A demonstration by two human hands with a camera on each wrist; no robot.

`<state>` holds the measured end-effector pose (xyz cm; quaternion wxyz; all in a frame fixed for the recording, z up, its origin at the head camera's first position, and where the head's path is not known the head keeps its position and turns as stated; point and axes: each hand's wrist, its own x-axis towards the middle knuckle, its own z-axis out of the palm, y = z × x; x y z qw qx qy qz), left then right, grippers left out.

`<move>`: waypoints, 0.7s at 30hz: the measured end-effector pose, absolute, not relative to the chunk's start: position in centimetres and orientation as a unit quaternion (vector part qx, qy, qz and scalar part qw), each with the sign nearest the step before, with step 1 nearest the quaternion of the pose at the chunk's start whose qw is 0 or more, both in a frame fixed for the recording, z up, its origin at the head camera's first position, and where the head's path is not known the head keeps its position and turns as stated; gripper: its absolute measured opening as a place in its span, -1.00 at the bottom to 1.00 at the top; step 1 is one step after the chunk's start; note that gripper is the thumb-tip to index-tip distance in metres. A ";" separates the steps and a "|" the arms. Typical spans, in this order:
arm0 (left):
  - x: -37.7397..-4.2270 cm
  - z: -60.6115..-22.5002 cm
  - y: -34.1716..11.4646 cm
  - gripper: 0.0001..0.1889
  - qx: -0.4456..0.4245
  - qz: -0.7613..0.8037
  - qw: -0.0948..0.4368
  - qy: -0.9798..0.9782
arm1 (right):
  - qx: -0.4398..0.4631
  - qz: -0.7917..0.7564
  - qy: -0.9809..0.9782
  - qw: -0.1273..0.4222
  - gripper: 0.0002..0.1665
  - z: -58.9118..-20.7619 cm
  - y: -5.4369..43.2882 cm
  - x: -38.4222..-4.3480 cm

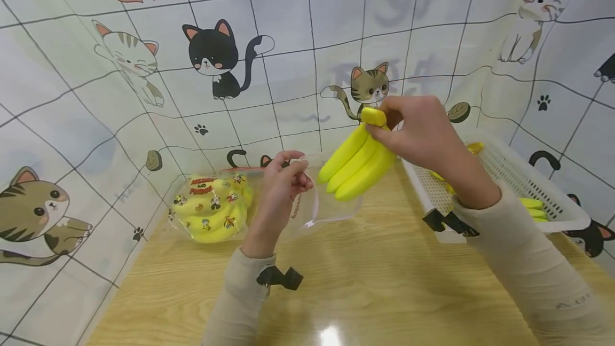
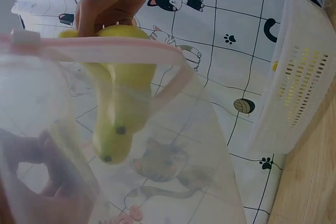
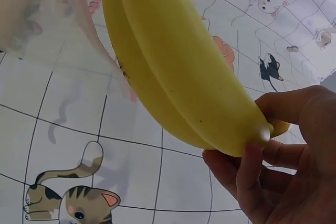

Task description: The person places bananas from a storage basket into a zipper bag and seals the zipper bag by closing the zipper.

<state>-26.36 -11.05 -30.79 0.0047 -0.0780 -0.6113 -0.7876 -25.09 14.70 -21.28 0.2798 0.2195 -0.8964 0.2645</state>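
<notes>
A bunch of yellow bananas (image 1: 357,167) hangs from my right hand (image 1: 423,135), which grips it near the stem with the tips pointing down and left. My left hand (image 1: 283,183) pinches the edge of a clear zip bag (image 1: 331,211) with a pinkish band and a white slider. In the left wrist view the bananas (image 2: 119,114) show through the clear plastic, their lower ends below the band of the bag (image 2: 199,182). Seen from the right wrist, the fingers (image 3: 252,174) hold the stem end of the bananas (image 3: 173,66).
On the left of the wooden table (image 1: 365,282) lies a printed clear bag (image 1: 211,207) with yellow bananas inside. A white perforated basket (image 1: 567,218) stands on the right with more yellow pieces in it. Cat-print sheeting (image 1: 288,57) covers the walls behind.
</notes>
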 end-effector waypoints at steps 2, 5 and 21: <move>-26.3 -30.7 -11.0 -0.75 -0.080 -0.788 0.004 -0.610 | 0.218 0.272 -0.895 0.276 -0.86 -22.2 14.3 -25.2; -26.2 -30.7 -11.0 -0.80 -0.080 -0.789 0.005 -0.609 | 0.218 0.283 -0.896 0.264 -0.87 -23.3 13.8 -25.4; -26.2 -30.6 -11.4 -0.81 -0.099 -0.784 0.003 -0.613 | 0.259 0.250 -0.918 0.165 -0.88 -23.8 11.8 -26.5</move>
